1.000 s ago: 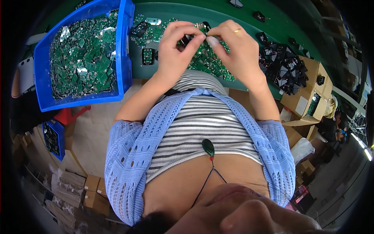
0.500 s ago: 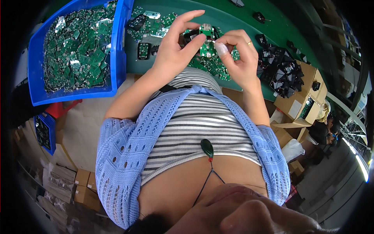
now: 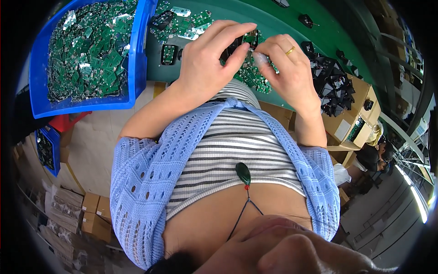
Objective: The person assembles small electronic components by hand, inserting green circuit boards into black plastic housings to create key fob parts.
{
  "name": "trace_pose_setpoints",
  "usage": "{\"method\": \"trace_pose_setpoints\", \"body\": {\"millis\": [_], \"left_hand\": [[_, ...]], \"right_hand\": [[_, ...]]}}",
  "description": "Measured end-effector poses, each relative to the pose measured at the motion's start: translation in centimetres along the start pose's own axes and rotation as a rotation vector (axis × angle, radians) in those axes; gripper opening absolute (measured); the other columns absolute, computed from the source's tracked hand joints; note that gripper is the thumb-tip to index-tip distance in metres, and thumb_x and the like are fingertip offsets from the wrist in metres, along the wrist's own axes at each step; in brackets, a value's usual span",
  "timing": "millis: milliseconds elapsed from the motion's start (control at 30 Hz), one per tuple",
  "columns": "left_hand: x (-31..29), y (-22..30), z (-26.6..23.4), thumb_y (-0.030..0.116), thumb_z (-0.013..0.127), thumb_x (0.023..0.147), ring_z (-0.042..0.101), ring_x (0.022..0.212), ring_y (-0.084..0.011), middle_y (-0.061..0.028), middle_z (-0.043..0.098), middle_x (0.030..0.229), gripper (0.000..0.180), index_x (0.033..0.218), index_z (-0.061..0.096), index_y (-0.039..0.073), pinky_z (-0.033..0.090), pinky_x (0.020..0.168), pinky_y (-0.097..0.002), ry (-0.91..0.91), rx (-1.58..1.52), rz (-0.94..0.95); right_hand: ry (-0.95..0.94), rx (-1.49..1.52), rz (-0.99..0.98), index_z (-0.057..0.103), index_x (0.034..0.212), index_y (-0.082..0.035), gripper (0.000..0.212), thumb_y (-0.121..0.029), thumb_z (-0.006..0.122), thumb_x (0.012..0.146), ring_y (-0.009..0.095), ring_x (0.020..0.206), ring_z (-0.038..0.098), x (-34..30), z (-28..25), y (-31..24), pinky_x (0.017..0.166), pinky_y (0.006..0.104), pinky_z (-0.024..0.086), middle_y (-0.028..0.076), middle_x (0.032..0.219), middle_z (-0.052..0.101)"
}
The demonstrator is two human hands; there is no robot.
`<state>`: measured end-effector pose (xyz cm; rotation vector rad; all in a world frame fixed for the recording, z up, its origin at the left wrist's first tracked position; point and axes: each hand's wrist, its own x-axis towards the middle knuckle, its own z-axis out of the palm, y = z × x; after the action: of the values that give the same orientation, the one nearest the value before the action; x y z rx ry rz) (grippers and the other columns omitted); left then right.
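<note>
A small circuit board [image 3: 250,37], partly dark and in shadow, sits between the thumb and fingers of my left hand [image 3: 205,57]. My right hand [image 3: 290,71], with a ring on one finger and a pale wrap on the thumb, is closed close beside that board. Whatever its fingertips pinch is hidden. Beneath both hands lies a pile of loose green circuit boards [image 3: 253,78] on the green table [image 3: 157,73]. A black case with a green board inside [image 3: 169,54] rests to the left of my left hand.
A large blue bin [image 3: 138,55] heaped with circuit boards stands at the left. More boards and pale metallic pieces [image 3: 194,29] lie behind my left hand. Black casings [image 3: 335,86] are piled at the right, against an open cardboard box [image 3: 360,105]. A black part [image 3: 305,20] lies farther back.
My left hand has turned, so its back shows more and the board between its fingers shows less green. My right hand has shifted slightly right, its fingers more curled.
</note>
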<state>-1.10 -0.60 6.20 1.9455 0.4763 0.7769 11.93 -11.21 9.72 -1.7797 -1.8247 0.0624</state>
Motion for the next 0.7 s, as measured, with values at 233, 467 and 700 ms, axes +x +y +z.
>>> {"method": "trace_pose_setpoints", "body": {"millis": [233, 467, 700], "left_hand": [[0.0, 0.0, 0.1, 0.006, 0.063, 0.073, 0.061, 0.067, -0.0196, -0.0050, 0.060, 0.092, 0.028, 0.101, 0.062, 0.011, 0.050, 0.057, -0.0277, 0.012, 0.035, 0.036], [0.1, -0.4, 0.4, 0.000, 0.063, 0.073, 0.050, 0.054, -0.0057, -0.0049, 0.060, 0.096, 0.033, 0.105, 0.062, 0.010, 0.039, 0.042, -0.0192, 0.034, 0.080, 0.134], [-0.2, -1.1, 0.8, 0.003, 0.062, 0.074, 0.058, 0.062, -0.0146, -0.0051, 0.061, 0.088, 0.029, 0.101, 0.062, 0.010, 0.046, 0.052, -0.0241, 0.020, -0.151, -0.084]], "right_hand": [[-0.029, -0.048, -0.035, 0.053, 0.079, -0.004, 0.021, 0.000, 0.065, 0.062, 0.022, 0.072, 0.052, 0.2, -0.1, -0.1, 0.058, 0.0318, 0.046, 0.006, 0.077, 0.051], [-0.100, -0.184, -0.039, 0.053, 0.080, -0.004, 0.022, -0.004, 0.062, 0.060, 0.022, 0.074, 0.052, 0.4, -0.2, -0.6, 0.059, 0.0303, 0.047, 0.006, 0.076, 0.048], [-0.057, -0.064, -0.059, 0.055, 0.086, -0.003, 0.024, -0.006, 0.066, 0.064, 0.020, 0.070, 0.053, -0.1, 0.5, 0.4, 0.056, 0.0274, 0.047, 0.006, 0.084, 0.052]]}}
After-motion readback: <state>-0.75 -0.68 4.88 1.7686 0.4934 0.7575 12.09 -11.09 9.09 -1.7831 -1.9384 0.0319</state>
